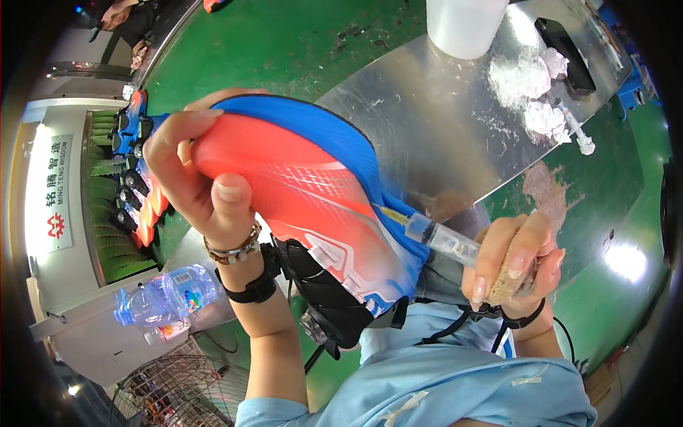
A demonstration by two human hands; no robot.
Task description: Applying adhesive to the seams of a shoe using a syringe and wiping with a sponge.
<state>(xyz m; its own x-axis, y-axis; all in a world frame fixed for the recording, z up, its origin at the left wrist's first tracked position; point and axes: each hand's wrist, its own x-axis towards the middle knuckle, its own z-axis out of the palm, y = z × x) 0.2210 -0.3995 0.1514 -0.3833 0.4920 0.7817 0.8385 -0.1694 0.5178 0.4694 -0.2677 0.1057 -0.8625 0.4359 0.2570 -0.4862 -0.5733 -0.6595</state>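
My left hand point(213, 171) grips a red and blue shoe point(284, 171) by one end, thumb on the red face and fingers round the edge. The shoe is tilted, and a black part with a round metal end point(313, 324) sticks out below it. In my right hand point(519, 260) is a clear syringe point(452, 242) with a yellow dispensing tip. That tip is at the seam between the shoe's red face and blue edge; whether it touches cannot be made out. A tan porous piece, sponge-like point(506, 274), is also held in my right fingers.
A metal sheet point(398, 92) lies on the green table point(270, 50). On it stand a white container point(466, 28), crumpled white tissue point(523, 78) and a black phone point(565, 53). At left are racked shoes point(142, 192), plastic bottles point(167, 295) and a wire fan point(178, 388). Another person point(128, 21) is at far left.
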